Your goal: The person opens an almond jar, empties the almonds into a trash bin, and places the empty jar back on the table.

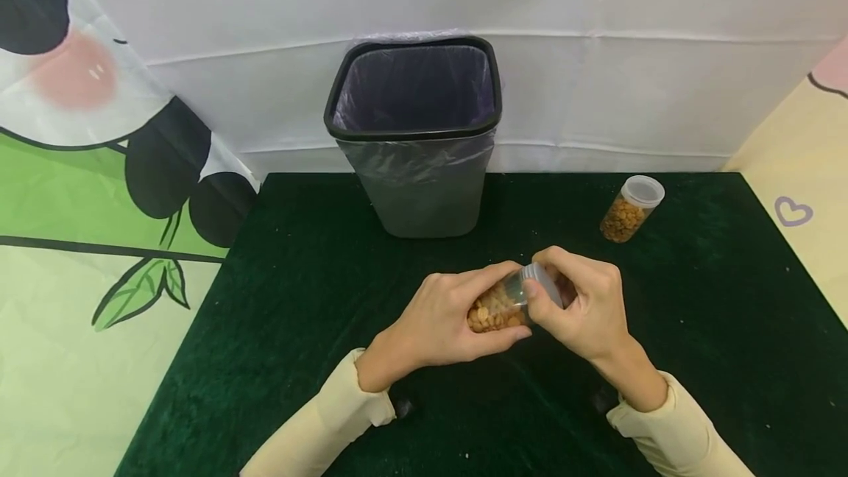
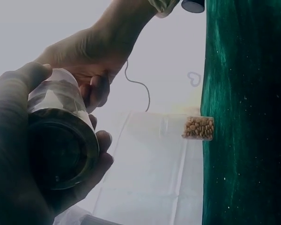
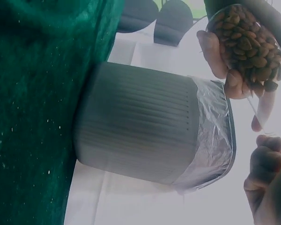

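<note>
My left hand point(image 1: 437, 322) grips a clear plastic jar point(image 1: 493, 309) round its body, thumb on one side and fingers on the other. Small tan, nut-like pieces fill its lower part, and it is held tilted above the green cloth. My right hand point(image 1: 592, 304) holds the translucent screw lid point(image 1: 545, 284) at the jar's upper end, thumb on the near side, fingers over the far side. In the left wrist view the jar's round base point(image 2: 61, 150) faces the camera. The right wrist view shows the nut-like pieces point(image 3: 248, 44) up close through the wall.
A second lidded jar point(image 1: 623, 219) of similar pieces stands at the back right of the green cloth point(image 1: 298, 293). Behind the hands is a grey bin point(image 1: 427, 197) with a clear plastic liner. White fabric point(image 1: 596, 94) hangs at the back, with printed cartoon panels at both sides.
</note>
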Demonstrator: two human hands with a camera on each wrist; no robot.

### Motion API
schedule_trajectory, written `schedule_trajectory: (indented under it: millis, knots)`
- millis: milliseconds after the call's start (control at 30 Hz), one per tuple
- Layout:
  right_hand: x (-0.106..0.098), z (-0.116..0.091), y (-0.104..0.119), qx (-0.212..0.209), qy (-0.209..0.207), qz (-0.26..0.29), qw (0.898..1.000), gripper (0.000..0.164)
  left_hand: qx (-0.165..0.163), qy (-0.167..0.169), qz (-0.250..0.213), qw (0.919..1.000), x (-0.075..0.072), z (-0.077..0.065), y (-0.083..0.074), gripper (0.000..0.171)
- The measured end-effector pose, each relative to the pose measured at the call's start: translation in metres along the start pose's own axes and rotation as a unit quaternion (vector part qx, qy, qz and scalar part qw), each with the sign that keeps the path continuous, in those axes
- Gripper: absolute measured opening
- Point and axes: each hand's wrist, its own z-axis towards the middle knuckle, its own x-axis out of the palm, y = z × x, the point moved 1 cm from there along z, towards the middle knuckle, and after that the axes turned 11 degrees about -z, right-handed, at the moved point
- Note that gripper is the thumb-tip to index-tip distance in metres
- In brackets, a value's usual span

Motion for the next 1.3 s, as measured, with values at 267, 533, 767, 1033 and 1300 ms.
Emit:
schedule_trajectory:
  millis: [267,533,767,1033,1300]
  knots:
    - [0.004,-0.002,0.003,-0.01,-0.03,0.029,0.999,0.034,0.013,-0.006,-0.015,0.9998,-0.004,-0.001,0.001,0.06]
    - [0.006,-0.008,0.003,-0.029,-0.055,0.042,0.997,0.041,0.036,-0.007,-0.034,0.9988,-0.001,-0.003,0.003,0.061]
    - [0.013,-0.008,0.004,-0.057,-0.116,0.085,0.988,0.041,0.055,0.01,-0.041,0.9976,-0.006,0.0,-0.001,0.065]
    - [0.016,-0.009,0.009,-0.058,-0.152,0.088,0.983,0.045,0.05,0.026,-0.062,0.9965,-0.01,0.001,-0.005,0.067]
    - [0.016,-0.007,0.017,-0.078,-0.183,0.11,0.974,0.049,0.065,0.029,-0.106,0.9918,-0.009,0.001,-0.007,0.068]
